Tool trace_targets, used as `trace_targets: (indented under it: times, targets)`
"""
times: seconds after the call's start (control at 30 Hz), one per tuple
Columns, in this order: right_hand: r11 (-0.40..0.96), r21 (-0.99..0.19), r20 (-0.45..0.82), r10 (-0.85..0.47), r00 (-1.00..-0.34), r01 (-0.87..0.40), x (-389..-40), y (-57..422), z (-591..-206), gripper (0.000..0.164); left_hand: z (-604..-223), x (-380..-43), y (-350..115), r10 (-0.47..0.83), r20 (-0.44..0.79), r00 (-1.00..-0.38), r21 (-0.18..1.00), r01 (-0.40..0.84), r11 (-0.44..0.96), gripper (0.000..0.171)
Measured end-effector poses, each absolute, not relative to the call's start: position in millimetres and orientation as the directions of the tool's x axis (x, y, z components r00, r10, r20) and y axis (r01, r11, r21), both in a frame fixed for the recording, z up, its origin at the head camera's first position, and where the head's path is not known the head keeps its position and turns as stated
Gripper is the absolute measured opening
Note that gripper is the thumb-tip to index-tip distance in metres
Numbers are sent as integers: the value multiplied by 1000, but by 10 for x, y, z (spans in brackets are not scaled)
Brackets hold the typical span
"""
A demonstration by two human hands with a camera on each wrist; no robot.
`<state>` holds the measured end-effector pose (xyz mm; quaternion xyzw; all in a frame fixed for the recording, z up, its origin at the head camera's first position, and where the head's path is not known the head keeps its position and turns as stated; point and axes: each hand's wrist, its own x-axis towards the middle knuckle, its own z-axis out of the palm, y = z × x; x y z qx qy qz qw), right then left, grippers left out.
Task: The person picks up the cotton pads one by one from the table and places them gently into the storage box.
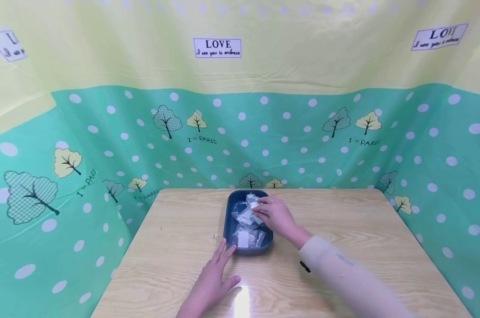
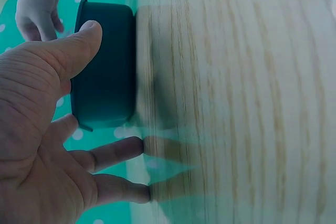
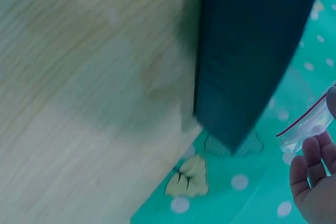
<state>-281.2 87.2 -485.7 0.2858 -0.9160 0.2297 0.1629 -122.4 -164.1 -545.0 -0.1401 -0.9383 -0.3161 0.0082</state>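
A dark blue rectangular bin [image 1: 248,251] holds several small clear plastic bags [image 1: 243,239], some with white pieces or labels in them. Over the bin's far right part, my right hand [image 1: 277,217] pinches a clear zip bag [image 3: 311,124] with a red seal line; what it contains is hard to make out. My left hand [image 1: 213,282] lies at the bin's near left corner with its fingers spread and fairly straight. In the left wrist view its thumb is in front of the bin's wall [image 2: 107,77], and two fingertips touch the table.
The bin stands toward the back of a light wooden table [image 1: 343,221]. A green and yellow patterned curtain [image 1: 263,145] hangs behind the table and along both sides. A small black item [image 1: 305,266] shows beside the right sleeve [image 1: 343,269].
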Motion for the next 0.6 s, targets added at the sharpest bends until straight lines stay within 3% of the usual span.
trace_targets:
  times: [0.27, 0.6]
  targets:
    - [774, -290, 364, -455, -813, -563, -2781, 750, -4971, 23, -5454, -1256, -1603, 262, 99, -960, 596, 268, 757, 87]
    - [747, -422, 365, -379, -850, -514, -2660, 899, -4972, 35, -5402, -1245, -1662, 264, 72, -962, 585, 255, 770, 87]
